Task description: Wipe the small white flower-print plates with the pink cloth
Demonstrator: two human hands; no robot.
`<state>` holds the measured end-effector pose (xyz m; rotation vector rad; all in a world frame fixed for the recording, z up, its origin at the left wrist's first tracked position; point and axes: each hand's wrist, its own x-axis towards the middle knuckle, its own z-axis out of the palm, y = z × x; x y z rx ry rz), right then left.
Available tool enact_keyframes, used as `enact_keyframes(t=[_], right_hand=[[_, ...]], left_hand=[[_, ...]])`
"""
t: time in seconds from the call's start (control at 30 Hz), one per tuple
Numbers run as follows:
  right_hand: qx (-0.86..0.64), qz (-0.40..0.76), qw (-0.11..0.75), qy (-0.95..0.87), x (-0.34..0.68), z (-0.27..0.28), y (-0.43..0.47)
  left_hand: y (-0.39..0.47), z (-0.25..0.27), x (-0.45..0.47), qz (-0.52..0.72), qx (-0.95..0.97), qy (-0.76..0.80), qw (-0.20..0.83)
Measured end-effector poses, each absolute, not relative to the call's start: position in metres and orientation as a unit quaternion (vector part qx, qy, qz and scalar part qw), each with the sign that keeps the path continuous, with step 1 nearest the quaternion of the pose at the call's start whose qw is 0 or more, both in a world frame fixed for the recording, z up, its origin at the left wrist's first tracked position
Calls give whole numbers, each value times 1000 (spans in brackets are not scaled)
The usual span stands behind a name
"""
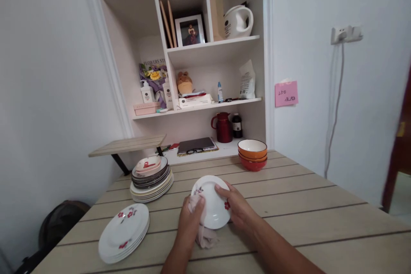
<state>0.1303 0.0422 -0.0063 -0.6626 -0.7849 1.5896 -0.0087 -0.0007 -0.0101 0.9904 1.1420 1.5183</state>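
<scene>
White is the plate (214,209) we grip, left hand (190,218) pressing pale cloth (206,237) to it, right hand (239,206) pinching its rim.

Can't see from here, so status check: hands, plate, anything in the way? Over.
Left hand holding cloth against white plate. Right hand gripping its opposite side. Nothing blocking it; plate stack off to its left.

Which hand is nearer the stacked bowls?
Right: the right hand, gripping the plate, sits in front of the stacked bowls, slightly left; the left hand, holding cloth against the plate, is farther left.
</scene>
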Motion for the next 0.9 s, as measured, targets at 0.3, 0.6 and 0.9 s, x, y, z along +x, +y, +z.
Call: enact_keyframes(t=[0.3, 0.6, 0.9], right_hand=[[-266, 697, 588, -312, 120, -1, 31], [-316, 600, 552, -486, 142, 18, 29], [-308, 629, 519, -490, 135, 12, 25]], left_hand=[[0, -10, -14, 654, 399, 430, 478], [-3, -8, -10, 637, 428, 425, 481], [-4, -8, -10, 631, 403, 424, 509]])
